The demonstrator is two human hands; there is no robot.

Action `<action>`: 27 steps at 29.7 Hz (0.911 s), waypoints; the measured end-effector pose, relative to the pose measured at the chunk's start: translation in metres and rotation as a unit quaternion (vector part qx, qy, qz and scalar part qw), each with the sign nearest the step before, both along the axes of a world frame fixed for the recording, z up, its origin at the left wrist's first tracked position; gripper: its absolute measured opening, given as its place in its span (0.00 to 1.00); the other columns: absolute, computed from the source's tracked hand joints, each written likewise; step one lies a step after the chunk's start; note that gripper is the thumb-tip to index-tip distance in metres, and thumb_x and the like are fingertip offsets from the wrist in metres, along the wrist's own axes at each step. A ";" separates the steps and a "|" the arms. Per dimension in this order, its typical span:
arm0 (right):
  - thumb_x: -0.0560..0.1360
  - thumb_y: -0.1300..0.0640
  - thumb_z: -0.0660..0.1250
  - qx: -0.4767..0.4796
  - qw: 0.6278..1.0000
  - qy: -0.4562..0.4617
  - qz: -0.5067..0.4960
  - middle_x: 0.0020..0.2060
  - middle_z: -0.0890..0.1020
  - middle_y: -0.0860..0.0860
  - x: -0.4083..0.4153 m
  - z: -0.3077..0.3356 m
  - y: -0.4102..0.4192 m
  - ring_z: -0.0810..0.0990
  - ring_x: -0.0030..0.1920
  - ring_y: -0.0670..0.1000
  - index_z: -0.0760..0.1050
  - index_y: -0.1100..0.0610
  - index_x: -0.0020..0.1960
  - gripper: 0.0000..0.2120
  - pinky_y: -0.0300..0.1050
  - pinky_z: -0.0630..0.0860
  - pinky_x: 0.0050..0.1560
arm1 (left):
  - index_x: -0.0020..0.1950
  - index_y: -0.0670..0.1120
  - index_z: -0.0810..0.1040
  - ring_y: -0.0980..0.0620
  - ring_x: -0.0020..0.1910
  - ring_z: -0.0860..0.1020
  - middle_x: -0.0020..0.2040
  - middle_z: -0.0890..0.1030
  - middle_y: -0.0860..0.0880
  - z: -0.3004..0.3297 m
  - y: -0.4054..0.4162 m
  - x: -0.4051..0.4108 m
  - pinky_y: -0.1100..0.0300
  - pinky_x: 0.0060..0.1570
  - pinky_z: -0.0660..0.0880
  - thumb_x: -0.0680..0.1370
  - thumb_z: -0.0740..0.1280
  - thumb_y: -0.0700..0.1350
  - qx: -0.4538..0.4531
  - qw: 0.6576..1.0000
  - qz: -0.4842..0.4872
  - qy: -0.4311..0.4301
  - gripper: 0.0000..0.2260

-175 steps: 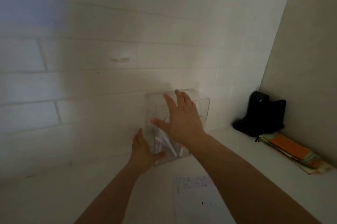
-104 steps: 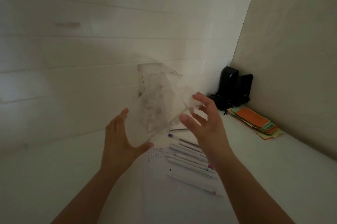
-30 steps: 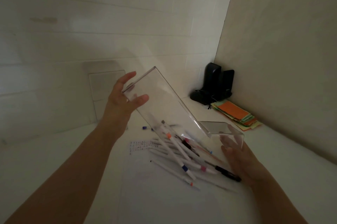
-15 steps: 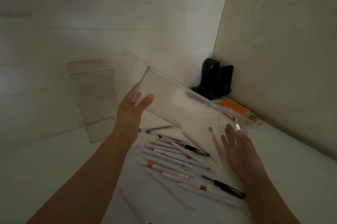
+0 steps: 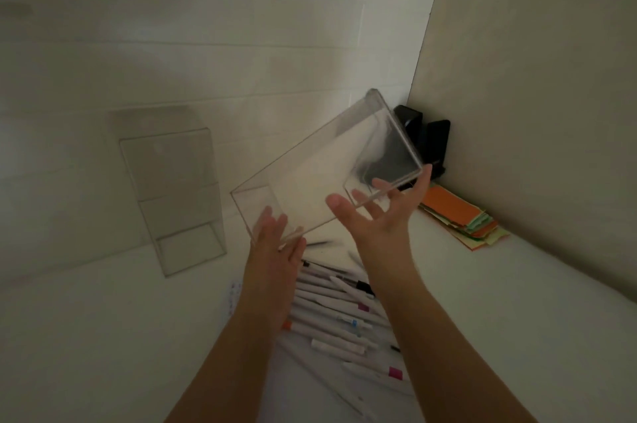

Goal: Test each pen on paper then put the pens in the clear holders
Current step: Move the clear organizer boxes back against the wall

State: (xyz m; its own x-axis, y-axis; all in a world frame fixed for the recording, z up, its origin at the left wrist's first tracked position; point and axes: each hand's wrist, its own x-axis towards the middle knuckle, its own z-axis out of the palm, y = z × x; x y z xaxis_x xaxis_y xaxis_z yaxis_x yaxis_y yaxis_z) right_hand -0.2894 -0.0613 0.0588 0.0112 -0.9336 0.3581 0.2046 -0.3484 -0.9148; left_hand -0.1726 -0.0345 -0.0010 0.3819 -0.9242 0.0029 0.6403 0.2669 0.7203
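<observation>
I held a clear acrylic holder (image 5: 324,178) up off the white desk (image 5: 103,336), tilted on its side, a hard-edged rectangular box with smooth see-through walls. My left hand (image 5: 275,243) supported its lower corner, fingers nearly straight and spread against the wall, the thumb out to the side. My right hand (image 5: 379,215) cradled the far end from beneath, palm up and fingers splayed, the tips pressed to the box's square end; neither hand curled round it. Nothing showed inside the holder.

Below the holder, between my forearms, lay the pens (image 5: 337,312): a loose heap of slim white barrels with small coloured bands of pink, blue and orange, one with a black cap, some crossing each other. They rested on a sheet of paper (image 5: 238,291) with faint marks near its corner.

Left of the held box, a second clear holder (image 5: 175,188) stood upright on the desk against the pale brick-pattern wall, well apart from my hands. Right of the box, in the corner, sat a black glossy object (image 5: 431,140), and just beside it a ragged stack of coloured paper slips (image 5: 462,219), orange on top. The desk to the right of the pens lay bare.
</observation>
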 end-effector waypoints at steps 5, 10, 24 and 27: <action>0.62 0.54 0.78 -0.049 0.993 0.101 -0.046 0.73 0.56 0.49 0.026 0.017 -0.020 0.64 0.69 0.50 0.38 0.38 0.72 0.57 0.45 0.69 0.64 | 0.63 0.49 0.71 0.59 0.58 0.74 0.62 0.73 0.53 -0.015 -0.007 0.018 0.63 0.58 0.70 0.75 0.66 0.50 0.113 0.972 0.122 -0.163 0.17; 0.62 0.52 0.78 -0.057 0.980 0.186 -0.041 0.59 0.55 0.39 0.060 0.013 -0.041 0.60 0.57 0.34 0.39 0.40 0.73 0.57 0.36 0.62 0.57 | 0.52 0.47 0.75 0.58 0.43 0.74 0.45 0.76 0.53 -0.013 -0.004 0.031 0.70 0.41 0.71 0.76 0.62 0.37 0.116 0.955 0.239 -0.129 0.08; 0.58 0.35 0.74 -0.074 0.924 0.355 -0.118 0.65 0.65 0.54 0.119 0.001 -0.049 0.75 0.57 0.54 0.36 0.43 0.73 0.59 0.49 0.75 0.45 | 0.43 0.43 0.76 0.61 0.30 0.74 0.35 0.76 0.50 -0.013 -0.005 0.027 0.65 0.39 0.72 0.75 0.60 0.32 0.109 0.965 0.212 -0.109 0.09; 0.58 0.33 0.72 -0.085 0.917 0.382 -0.079 0.68 0.63 0.54 0.120 0.002 -0.041 0.75 0.58 0.54 0.35 0.42 0.73 0.58 0.49 0.76 0.46 | 0.41 0.43 0.76 0.55 0.34 0.73 0.36 0.76 0.48 -0.015 -0.008 0.028 0.63 0.40 0.71 0.75 0.59 0.31 0.113 0.968 0.204 -0.094 0.10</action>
